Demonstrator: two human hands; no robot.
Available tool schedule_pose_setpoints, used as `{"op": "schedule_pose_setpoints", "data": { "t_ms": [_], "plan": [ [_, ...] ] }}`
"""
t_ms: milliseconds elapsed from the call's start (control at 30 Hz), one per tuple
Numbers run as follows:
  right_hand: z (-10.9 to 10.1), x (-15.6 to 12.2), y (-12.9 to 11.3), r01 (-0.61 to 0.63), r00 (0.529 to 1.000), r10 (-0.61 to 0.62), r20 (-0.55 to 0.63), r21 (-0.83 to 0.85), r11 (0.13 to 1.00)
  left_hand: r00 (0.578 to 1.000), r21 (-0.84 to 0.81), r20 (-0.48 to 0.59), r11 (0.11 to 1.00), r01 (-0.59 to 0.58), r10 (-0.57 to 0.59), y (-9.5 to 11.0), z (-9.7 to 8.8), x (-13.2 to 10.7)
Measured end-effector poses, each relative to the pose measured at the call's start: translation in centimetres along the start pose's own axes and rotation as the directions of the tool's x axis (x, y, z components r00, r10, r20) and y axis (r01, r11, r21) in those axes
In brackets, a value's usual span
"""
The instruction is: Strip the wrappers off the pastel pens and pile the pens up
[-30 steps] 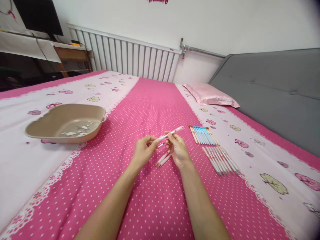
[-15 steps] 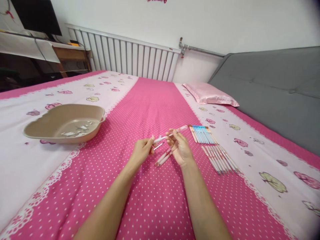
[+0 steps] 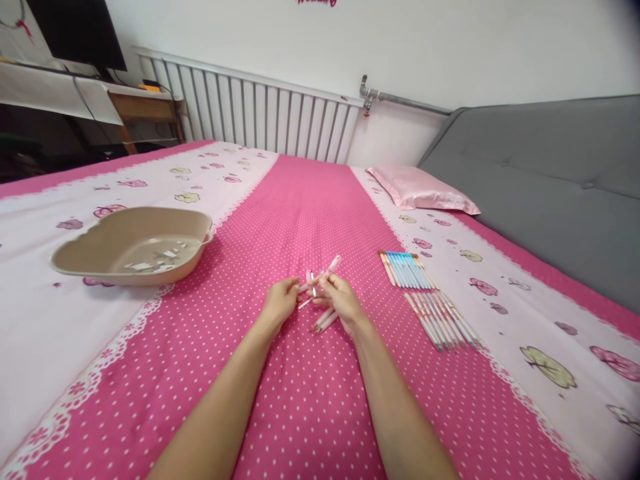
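Observation:
Over the pink bedspread, my left hand (image 3: 281,303) is closed, its fingertips pinching a short pale-pink pen part (image 3: 303,288). Close beside it, my right hand (image 3: 345,301) is closed around a slim pale-pink pen barrel (image 3: 333,264), which sticks up and away to the right. A thin white stick like a pen refill (image 3: 313,284) stands between the two hands; which fingers hold it I cannot tell. Another white refill-like stick (image 3: 305,303) is just below the fingertips. Pinkish pens (image 3: 324,322) lie on the bed beneath my right hand, partly covered by it.
At the right lie a row of blue and orange pens (image 3: 407,270) and a row of pinkish pens (image 3: 441,321). A beige basin (image 3: 100,247) with white scraps stands at the left. Farther back are a pink pillow (image 3: 425,190), a grey headboard (image 3: 540,147) and a radiator (image 3: 250,107).
The right hand has moved left and closer to the left hand. Its pen barrel has swung from nearly level to steeply tilted. A white refill-like stick now stands upright between the hands.

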State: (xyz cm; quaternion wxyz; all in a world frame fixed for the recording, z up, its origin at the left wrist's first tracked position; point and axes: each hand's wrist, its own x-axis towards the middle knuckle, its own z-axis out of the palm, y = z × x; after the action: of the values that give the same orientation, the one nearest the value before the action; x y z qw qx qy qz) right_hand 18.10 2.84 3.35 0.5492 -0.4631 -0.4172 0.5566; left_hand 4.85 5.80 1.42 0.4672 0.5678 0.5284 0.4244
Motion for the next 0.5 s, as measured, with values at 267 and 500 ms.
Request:
{"op": "schedule_pose_setpoints", "data": {
  "t_ms": [267, 500],
  "plan": [
    [-1.2, 0.1, 0.7, 0.126, 0.985, -0.17, -0.034, -0.532, 0.838, 0.993, 0.319, 0.01, 0.941, -0.113, 0.116, 0.6, -1.1, -0.4],
    [-0.6, 0.0, 0.4, 0.142, 0.98, -0.196, 0.023, -0.772, 0.619, 0.994, 0.487, 0.036, 0.867, -0.11, 0.106, 1.3, -1.4, -0.6]
  ]
}}
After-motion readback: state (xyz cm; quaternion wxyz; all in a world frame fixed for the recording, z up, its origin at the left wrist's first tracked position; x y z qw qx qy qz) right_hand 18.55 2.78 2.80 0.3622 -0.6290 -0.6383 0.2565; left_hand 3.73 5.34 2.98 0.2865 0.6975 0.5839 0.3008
